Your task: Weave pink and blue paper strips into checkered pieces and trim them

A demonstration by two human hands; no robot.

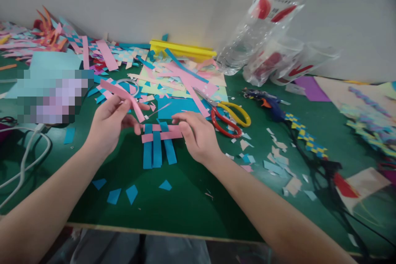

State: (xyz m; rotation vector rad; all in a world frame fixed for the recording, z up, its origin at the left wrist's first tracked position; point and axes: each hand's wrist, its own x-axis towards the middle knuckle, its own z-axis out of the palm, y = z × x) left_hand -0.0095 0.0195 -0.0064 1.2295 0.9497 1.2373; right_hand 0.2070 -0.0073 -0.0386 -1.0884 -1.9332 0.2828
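My left hand (109, 126) pinches a loose pink paper strip (122, 95) that slants up and to the left above the green table (192, 198). Just right of it lies a small woven piece (157, 142) of three blue strips crossed by two pink ones. My right hand (198, 134) rests palm down on the right end of those pink strips, fingers pressed together on the paper.
Red and yellow scissors (230, 117) lie right of my right hand. Heaps of cut paper strips (173, 74) cover the back, with a yellow box (182, 49), plastic bottles (262, 29) and a glue gun (272, 105). White cables (27, 152) run at left. Scraps dot the table.
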